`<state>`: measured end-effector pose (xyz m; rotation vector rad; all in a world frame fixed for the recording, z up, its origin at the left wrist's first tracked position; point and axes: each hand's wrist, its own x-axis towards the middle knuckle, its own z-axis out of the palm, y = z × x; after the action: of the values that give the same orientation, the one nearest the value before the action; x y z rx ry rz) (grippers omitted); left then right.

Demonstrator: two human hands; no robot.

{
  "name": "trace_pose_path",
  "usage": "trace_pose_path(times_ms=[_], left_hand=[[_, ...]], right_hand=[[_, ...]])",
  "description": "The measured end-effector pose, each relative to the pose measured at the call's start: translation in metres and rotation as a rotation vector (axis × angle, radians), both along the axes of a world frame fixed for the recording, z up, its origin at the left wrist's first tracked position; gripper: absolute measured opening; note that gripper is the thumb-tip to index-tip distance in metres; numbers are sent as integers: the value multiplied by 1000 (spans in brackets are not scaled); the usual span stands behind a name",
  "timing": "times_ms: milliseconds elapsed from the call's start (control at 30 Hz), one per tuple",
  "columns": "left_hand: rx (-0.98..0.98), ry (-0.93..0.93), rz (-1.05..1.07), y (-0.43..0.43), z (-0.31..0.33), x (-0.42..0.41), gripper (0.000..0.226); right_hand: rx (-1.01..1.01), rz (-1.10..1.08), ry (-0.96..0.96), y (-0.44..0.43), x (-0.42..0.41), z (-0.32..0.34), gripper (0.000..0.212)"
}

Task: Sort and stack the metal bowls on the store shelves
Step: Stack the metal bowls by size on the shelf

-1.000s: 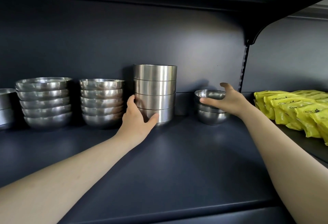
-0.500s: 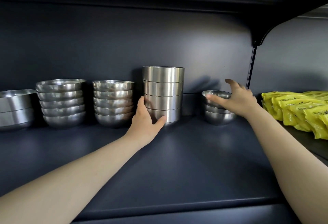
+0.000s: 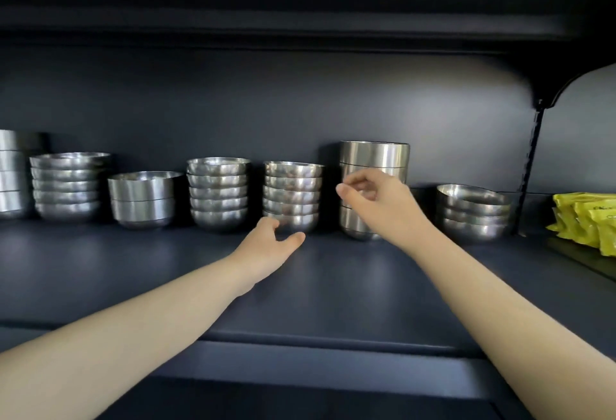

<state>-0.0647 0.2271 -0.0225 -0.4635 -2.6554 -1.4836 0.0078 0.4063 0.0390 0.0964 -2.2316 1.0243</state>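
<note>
The bowls stand in a row along the far side of the shelf point(image 3: 333, 289), close to the back wall, every one mouth up and each stack rising straight. From the left: a straight-walled stack point(image 3: 10, 173) cut off by the frame edge, a round five-stack point(image 3: 66, 186), a pair of wider bowls point(image 3: 143, 199), a second five-stack point(image 3: 218, 193), a third five-stack point(image 3: 293, 193), a tall stack point(image 3: 373, 154) with straight walls, and a low stack point(image 3: 473, 213) of three.

My left hand point(image 3: 270, 248) lies low over the shelf at the foot of the third five-stack, fingers point(image 3: 271, 224) relaxed and spread, thumb out to the right. They reach the bottom bowl, but I cannot tell whether they touch it.

My right hand point(image 3: 380, 206) hangs in front of the tall stack at mid-height, fingers curled in, thumb tip to the left, gripping nothing that I can see.

Nearer than the row, the shelf is bare right up to its front edge, which both forearms cross. The gaps between stacks are narrow; the widest is between the tall stack and the low stack. The upper shelf point(image 3: 300, 19) sits well above the tallest stack.

Right of the low stack stands a slotted upright point(image 3: 530, 166), and beyond it lie yellow packets point(image 3: 586, 219); their print is too blurred to read.
</note>
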Motion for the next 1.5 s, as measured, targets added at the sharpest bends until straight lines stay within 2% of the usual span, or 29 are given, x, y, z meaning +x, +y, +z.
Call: trace_pose_path(times_ms=[133, 333, 433, 533, 633, 667, 767, 900, 1133, 1233, 1367, 1433, 1500], left_hand=[[3, -33, 36, -10, 3, -22, 78], [-3, -36, -23, -15, 5, -60, 104], [-2, -58, -57, -15, -1, -76, 110], [26, -53, -72, -16, -6, -86, 99], [71, -48, -86, -18, -6, -83, 79], [76, -42, -92, -21, -5, -80, 73], [79, -38, -126, -32, -2, -62, 61], [75, -78, -195, -60, 2, -33, 49], [103, -137, -223, -90, 6, 0, 51], [110, -153, -225, -90, 8, 6, 60], [113, -136, -215, -90, 10, 12, 90], [135, -129, -208, -92, 10, 18, 87], [183, -132, -209, -96, 10, 26, 68]], right_hand=[[-191, 95, -183, -36, -41, 2, 70], [-553, 143, -336, -47, -95, 2, 103], [-570, 179, -378, -37, -114, -10, 121], [-540, 219, -399, -29, -114, -17, 114], [-561, 274, -390, -23, -109, -14, 69], [-562, 289, -397, -20, -106, -15, 61], [-545, 323, -415, -15, -89, -11, 66], [-495, 380, -433, -13, -66, -3, 92], [-375, 631, -515, -26, -54, -5, 57], [-366, 664, -499, -25, -56, -6, 60], [-347, 679, -455, -26, -56, -7, 65], [-331, 705, -446, -28, -54, -5, 61], [-321, 726, -434, -33, -51, -3, 61]])
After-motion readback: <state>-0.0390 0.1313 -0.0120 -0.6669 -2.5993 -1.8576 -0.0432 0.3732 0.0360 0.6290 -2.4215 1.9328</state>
